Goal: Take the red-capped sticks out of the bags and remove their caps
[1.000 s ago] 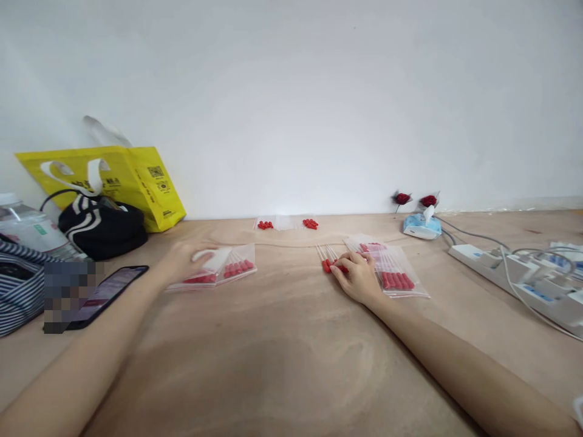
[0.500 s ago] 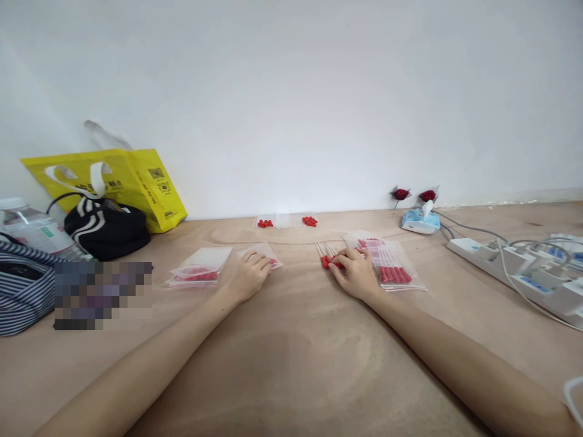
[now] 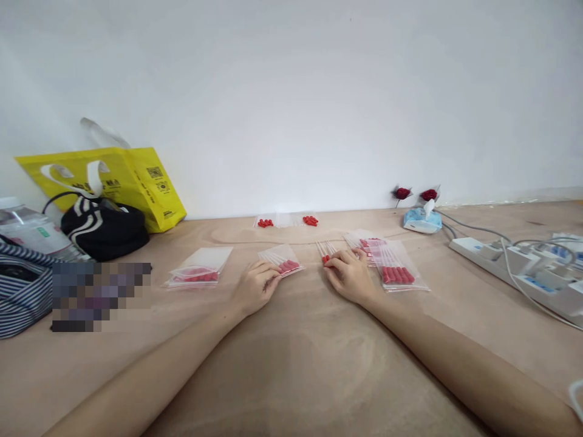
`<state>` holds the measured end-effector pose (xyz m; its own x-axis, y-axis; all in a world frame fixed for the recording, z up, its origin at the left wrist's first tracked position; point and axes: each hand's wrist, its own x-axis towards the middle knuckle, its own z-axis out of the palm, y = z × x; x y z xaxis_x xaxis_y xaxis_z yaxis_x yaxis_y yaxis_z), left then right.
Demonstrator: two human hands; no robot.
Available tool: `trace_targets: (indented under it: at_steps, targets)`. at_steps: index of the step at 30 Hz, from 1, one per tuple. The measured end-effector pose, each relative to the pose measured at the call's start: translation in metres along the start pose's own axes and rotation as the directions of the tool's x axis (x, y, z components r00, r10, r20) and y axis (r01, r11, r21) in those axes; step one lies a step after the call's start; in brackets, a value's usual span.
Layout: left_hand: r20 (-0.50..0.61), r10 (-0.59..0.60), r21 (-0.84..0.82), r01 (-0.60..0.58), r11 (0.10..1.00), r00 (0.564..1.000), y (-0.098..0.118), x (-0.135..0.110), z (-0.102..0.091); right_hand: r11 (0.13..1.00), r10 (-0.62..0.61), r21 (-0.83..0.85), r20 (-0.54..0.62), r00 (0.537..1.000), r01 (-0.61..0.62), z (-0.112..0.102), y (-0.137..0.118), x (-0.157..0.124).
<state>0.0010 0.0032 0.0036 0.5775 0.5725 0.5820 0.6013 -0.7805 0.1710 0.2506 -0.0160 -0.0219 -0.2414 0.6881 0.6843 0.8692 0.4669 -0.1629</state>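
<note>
My left hand (image 3: 253,287) lies on the wooden table (image 3: 291,364) with its fingers curled on the near edge of a small clear bag (image 3: 281,260) of red-tipped sticks. My right hand (image 3: 348,274) rests over a loose bunch of red-tipped sticks (image 3: 325,251), fingers bent and pinching them. To the right of that hand lie more filled clear bags (image 3: 392,264). A stack of filled bags (image 3: 200,268) lies to the left of my left hand.
Two small heaps of red caps (image 3: 286,222) lie by the wall. A yellow bag (image 3: 122,179), black bag (image 3: 102,228), striped fabric and water bottle stand at left. A tissue pack (image 3: 421,221) and power strips with cables (image 3: 523,271) lie at right.
My left hand has drawn one bag of sticks from the left stack rightward toward the middle. My right hand has stayed on the loose sticks.
</note>
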Motion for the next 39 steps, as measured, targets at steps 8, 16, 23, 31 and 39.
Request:
trace_targets:
  at_steps: [8,16,23,31,39]
  targets:
    - [0.005,-0.207,-0.123,0.206,0.971,0.978,0.007,0.005,0.012,0.98,-0.18,0.094,0.022,0.983,0.178,0.017,-0.041,0.011]
    - [0.021,-0.299,-0.234,0.295,0.926,0.954,0.011,0.001,0.017,0.968,-0.217,0.132,0.008,0.976,0.214,0.019,-0.044,0.015]
    - [0.07,-0.327,-0.324,0.331,0.886,0.942,0.011,0.0,0.016,0.986,-0.149,0.07,0.007,0.989,0.149,0.021,-0.043,0.014]
    - [0.087,-0.265,-0.341,0.279,0.898,0.96,0.02,0.006,0.017,0.956,-0.274,0.107,-0.003,0.962,0.272,0.02,-0.039,0.015]
    - [0.086,-0.199,-0.31,0.216,0.926,0.976,0.022,0.008,0.025,0.932,-0.305,0.214,0.026,0.952,0.293,0.021,-0.038,0.016]
